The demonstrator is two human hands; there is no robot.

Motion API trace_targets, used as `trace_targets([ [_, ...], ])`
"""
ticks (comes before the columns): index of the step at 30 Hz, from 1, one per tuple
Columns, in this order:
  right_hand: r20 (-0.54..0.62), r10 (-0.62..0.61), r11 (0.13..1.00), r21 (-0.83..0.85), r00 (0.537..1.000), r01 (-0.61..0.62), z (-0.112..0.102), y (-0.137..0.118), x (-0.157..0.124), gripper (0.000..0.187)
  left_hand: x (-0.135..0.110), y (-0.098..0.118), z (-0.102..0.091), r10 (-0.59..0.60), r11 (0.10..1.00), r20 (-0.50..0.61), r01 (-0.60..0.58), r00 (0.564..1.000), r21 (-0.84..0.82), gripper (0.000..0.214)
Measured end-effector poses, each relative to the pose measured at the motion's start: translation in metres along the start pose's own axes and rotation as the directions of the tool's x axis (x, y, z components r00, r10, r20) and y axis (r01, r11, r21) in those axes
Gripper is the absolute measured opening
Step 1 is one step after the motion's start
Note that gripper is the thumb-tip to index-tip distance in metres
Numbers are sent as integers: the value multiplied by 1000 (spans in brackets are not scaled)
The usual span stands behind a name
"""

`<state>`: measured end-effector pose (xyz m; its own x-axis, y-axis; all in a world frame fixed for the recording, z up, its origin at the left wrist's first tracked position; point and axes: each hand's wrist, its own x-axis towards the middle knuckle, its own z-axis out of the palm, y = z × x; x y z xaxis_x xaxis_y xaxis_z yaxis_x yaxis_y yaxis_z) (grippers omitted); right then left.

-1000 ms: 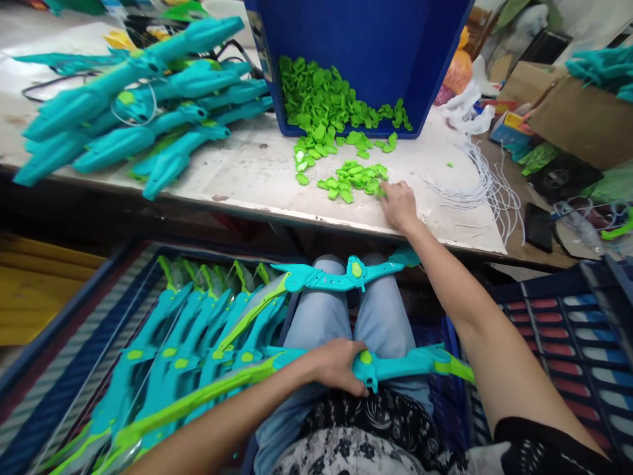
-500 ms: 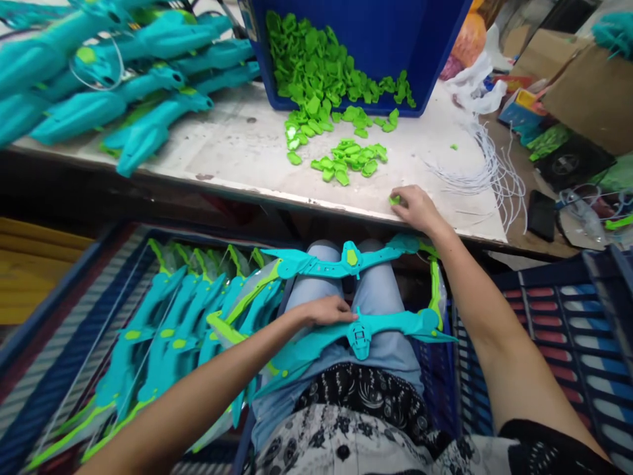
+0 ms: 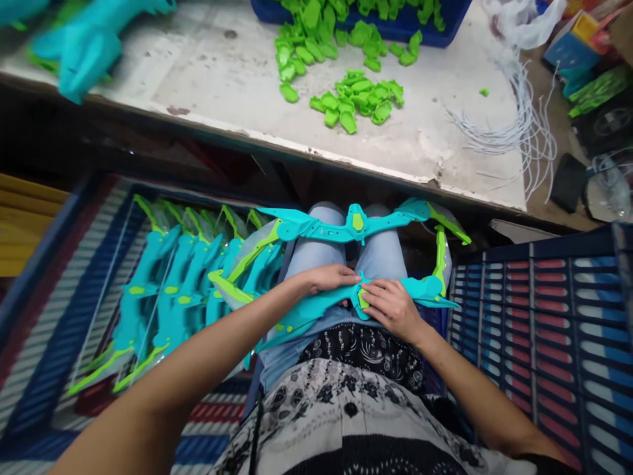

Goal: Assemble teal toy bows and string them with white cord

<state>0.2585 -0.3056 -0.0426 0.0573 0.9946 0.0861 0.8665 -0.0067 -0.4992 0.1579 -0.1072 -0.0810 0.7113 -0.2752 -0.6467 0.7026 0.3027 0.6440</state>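
Observation:
Across my lap lies a teal toy bow (image 3: 304, 313) with green limb ends. My left hand (image 3: 333, 277) grips it just left of its centre, fingers closed around the grip. At the bow's middle, the fingers of my right hand (image 3: 393, 309) are pinched on a small green plastic piece (image 3: 364, 299) that sits against the centre socket. My fingers partly cover both piece and socket, so I cannot tell how firmly it is seated. Over my knees rests a second teal toy bow (image 3: 326, 231), with a green piece (image 3: 357, 222) in its centre.
Loose green pieces (image 3: 353, 99) lie on the white worktable (image 3: 222, 86) before a blue bin (image 3: 440, 36). White strings (image 3: 529, 132) hang by its right corner. Several finished-looking bows (image 3: 143, 290) stand in a crate at my left. A dark slatted crate (image 3: 539, 330) is at my right.
My right hand has come from the table edge to the near bow's centre, bringing the green piece to the socket. The left hand stays on the bow. The view has tilted downward.

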Motion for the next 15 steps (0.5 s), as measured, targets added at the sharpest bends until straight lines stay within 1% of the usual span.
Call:
trace_targets([
  [4,-35,52,999,-8,998,-52,10,1,-2,26,-4,2,4,33,999,-13,-32,999,35,66],
  [8,-67,168,985,46,984,-165,13,0,-4,23,-6,5,7,124,972,-21,-117,992,203,61],
  [10,-67,278,958,96,958,-271,14,-1,-3,32,-4,5,8,138,953,-36,-123,990,277,59],
  [12,-21,382,918,118,924,-378,13,-2,2,48,-2,3,9,168,931,-62,-137,984,340,56],
  [13,15,417,903,113,909,-415,12,-2,5,54,-1,2,10,196,916,-74,-156,978,370,54],
  [15,99,442,889,80,891,-450,10,-2,13,61,0,0,11,248,890,-88,-191,965,415,51],
])
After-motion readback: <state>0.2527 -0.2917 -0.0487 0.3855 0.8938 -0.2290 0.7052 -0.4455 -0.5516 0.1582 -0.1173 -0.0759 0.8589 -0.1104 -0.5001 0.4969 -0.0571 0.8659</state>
